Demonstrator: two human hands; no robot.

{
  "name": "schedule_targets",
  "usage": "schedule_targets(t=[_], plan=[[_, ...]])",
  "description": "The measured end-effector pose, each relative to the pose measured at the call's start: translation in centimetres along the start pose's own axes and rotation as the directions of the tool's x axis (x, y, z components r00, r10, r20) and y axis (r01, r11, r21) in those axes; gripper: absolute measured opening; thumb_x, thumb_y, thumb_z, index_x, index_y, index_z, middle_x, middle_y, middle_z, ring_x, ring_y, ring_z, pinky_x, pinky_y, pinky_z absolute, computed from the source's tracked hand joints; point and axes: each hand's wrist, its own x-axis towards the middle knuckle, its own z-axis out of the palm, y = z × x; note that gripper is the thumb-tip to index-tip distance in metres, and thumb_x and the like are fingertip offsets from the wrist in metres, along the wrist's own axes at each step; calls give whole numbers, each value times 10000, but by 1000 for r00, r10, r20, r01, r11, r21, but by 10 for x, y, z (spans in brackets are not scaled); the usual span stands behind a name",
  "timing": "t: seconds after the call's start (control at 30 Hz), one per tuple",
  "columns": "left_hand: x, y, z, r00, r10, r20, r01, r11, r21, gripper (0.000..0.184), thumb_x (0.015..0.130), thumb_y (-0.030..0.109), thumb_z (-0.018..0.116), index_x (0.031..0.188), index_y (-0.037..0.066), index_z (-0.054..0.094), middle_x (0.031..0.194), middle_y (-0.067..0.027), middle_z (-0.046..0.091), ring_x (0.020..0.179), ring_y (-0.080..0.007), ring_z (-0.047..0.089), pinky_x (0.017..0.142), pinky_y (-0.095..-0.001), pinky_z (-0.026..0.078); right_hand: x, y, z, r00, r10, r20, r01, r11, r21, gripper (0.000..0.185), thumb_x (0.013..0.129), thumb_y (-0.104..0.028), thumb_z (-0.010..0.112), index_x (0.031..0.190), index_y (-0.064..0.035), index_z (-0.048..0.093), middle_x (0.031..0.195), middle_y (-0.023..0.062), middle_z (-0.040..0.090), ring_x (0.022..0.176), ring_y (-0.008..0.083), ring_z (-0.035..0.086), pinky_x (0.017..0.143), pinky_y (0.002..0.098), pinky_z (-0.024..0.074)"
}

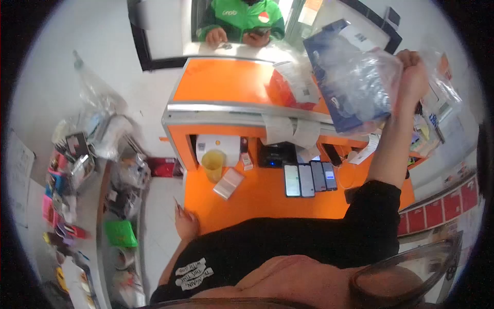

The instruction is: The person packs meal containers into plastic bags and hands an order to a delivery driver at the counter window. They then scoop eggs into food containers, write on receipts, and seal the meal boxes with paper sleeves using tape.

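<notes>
One orange counter (247,205) in a white-walled room; blue packet (325,64) in a clear bag (368,77) above its right end.

From the left: cluttered shelving (103,201) with a green pouch (121,233); left hand (186,225) at the counter's edge, fingers curled closed about a slim pen-like stick (178,205); yellow cup (212,166) on the lower surface; person in a green jacket (242,18) beyond the raised ledge (221,82); four phones (310,180) side by side; the packet, tilted, its long axis slanting from far left to near right, one short end pointing away; right hand (413,72), fingers curled closed on the bag. Whether the packet touches the ledge cannot be told. Red panels (437,210) stand at far right.
</notes>
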Motion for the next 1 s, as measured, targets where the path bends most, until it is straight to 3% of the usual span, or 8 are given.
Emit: schedule_targets(t=[0.13,0.23,0.3,0.53,0.63,0.73,0.87,1.0], plan=[[1,-5,-1,997,-57,47,57,998,1,576,863,151,514,1337,-148,381,1461,-239,358,1267,-394,444,1052,-407,393,36,-55,10,915,-335,223,369,920,-130,280,911,-247,531,1037,-19,635,978,94,683,905,256,625,813,354,472],[1,-2,-5,994,-71,77,72,997,-10,578,867,164,516,1340,-139,383,1429,-260,391,1255,-406,452,1048,-413,395,72,-59,60,630,-602,491,766,379,-519,301,911,-278,513,1017,-27,639,1001,107,680,914,284,629,806,382,480],[-4,-7,-4,995,-73,72,75,997,-16,575,867,169,516,1338,-135,389,1414,-270,404,1242,-410,463,1038,-417,403,73,-53,125,873,-281,398,455,763,-459,370,879,-386,540,979,-54,667,961,113,690,909,316,645,808,412,504],[-2,-27,5,999,-28,43,28,1000,-10,601,848,175,535,1342,-131,381,1408,-275,407,1201,-407,494,1008,-425,425,13,-83,333,899,-424,105,429,812,-395,268,828,-305,576,844,-63,692,861,164,687,819,377,658,721,477,520],[-3,-27,7,997,-69,36,71,996,-57,620,831,172,552,1345,-128,378,1402,-278,410,1201,-413,490,1008,-428,424,-72,-186,346,999,7,38,-21,924,381,257,889,-199,480,894,-12,656,931,239,654,869,395,628,761,483,479],[-1,-30,11,998,-60,11,60,997,-47,618,829,166,552,1345,-129,382,1407,-274,406,1208,-414,486,1015,-420,422,-117,-196,383,976,162,147,-201,932,303,282,883,-172,472,850,49,645,863,288,638,824,431,623,734,524,460],[-1,-28,9,996,-68,51,70,996,-51,602,840,164,539,1349,-121,392,1436,-243,393,1243,-382,477,1040,-404,407,-146,-172,451,897,-354,264,374,927,-28,350,880,-247,513,765,46,666,731,230,666,699,414,651,656,490,519],[0,-17,4,992,-106,65,106,994,-8,591,841,162,536,1345,-117,404,1450,-231,382,1248,-368,479,1038,-396,411,-140,-165,466,599,-354,718,638,753,-161,376,854,-332,574,843,27,686,802,251,674,816,406,671,774,485,526]])
